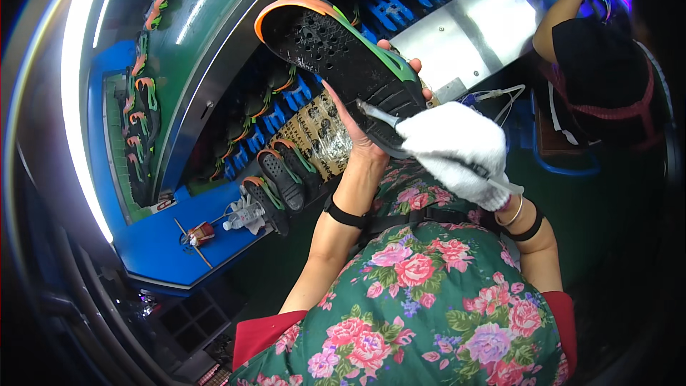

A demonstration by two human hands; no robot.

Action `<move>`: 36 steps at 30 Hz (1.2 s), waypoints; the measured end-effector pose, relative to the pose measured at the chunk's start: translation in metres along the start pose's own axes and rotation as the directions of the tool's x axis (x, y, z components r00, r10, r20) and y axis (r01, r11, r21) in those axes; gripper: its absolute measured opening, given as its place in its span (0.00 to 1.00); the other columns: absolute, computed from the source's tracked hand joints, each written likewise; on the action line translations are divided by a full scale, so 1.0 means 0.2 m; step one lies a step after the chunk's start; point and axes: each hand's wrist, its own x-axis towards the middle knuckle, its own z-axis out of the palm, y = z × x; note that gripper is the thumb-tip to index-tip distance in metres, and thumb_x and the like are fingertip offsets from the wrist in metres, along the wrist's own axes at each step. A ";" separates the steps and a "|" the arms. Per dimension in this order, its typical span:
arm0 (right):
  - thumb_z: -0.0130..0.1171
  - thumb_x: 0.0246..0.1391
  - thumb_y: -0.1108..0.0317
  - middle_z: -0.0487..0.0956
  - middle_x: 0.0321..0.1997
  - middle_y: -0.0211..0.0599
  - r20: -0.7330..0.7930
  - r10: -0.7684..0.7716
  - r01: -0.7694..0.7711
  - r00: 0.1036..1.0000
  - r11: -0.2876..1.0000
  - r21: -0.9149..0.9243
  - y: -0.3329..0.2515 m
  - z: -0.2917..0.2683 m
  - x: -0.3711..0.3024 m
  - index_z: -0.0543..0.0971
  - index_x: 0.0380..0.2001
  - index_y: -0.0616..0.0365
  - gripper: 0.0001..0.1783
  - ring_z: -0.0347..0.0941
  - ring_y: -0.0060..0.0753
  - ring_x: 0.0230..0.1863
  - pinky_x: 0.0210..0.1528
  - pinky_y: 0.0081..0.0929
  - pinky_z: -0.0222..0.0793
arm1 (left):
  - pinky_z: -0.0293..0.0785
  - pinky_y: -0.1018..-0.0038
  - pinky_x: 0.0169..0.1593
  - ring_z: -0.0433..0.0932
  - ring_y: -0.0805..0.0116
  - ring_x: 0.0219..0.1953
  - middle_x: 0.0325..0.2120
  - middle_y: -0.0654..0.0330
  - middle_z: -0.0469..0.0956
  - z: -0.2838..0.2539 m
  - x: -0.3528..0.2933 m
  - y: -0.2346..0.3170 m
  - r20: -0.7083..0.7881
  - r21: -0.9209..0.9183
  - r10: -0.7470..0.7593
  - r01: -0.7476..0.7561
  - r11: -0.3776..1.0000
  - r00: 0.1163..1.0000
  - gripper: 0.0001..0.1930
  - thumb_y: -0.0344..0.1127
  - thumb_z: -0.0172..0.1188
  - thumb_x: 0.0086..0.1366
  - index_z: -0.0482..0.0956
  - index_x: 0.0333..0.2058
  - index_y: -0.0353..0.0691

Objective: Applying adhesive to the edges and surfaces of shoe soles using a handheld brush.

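Above the blue bench [153, 243], left hand [361, 136] clasps a sole [343, 57]; gloved right hand [457, 150] grips scissors [382, 125] (blades touching it).

You have one black shoe sole [343, 57] with an orange and green rim up in your hands, and one pair of scissors [389, 132]. Three more soles [282, 179] of that kind lie on the blue table [153, 243], beside one small clear bottle [243, 216]. One white glove [457, 150] covers your right hand
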 end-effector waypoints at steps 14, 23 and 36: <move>0.73 0.44 0.76 0.88 0.41 0.36 0.167 -0.030 0.009 0.985 0.992 0.124 0.02 -0.01 -0.06 0.88 0.36 0.53 0.13 0.85 0.40 0.43 0.44 0.33 0.80 | 0.79 0.46 0.54 0.76 0.39 0.56 0.60 0.40 0.70 -0.05 -0.05 0.10 -0.034 0.108 -0.166 0.169 0.980 0.985 0.56 0.80 0.53 0.59 0.60 0.69 0.34; 0.68 0.49 0.74 0.87 0.47 0.33 0.309 -0.166 0.193 0.936 0.979 -0.060 0.00 0.01 -0.09 0.86 0.45 0.51 0.18 0.84 0.38 0.45 0.45 0.33 0.81 | 0.79 0.46 0.54 0.74 0.33 0.55 0.66 0.37 0.60 -0.10 -0.04 0.16 0.029 0.158 -0.287 0.279 0.947 0.958 0.53 0.73 0.55 0.62 0.55 0.73 0.38; 0.71 0.50 0.72 0.87 0.44 0.37 0.383 -0.208 0.244 0.900 0.969 -0.048 -0.02 -0.01 -0.06 0.86 0.42 0.55 0.14 0.84 0.41 0.44 0.46 0.33 0.81 | 0.65 0.33 0.65 0.75 0.39 0.61 0.64 0.41 0.70 -0.05 -0.08 0.29 -0.351 0.324 -0.401 0.511 0.796 0.847 0.37 0.56 0.56 0.67 0.68 0.67 0.37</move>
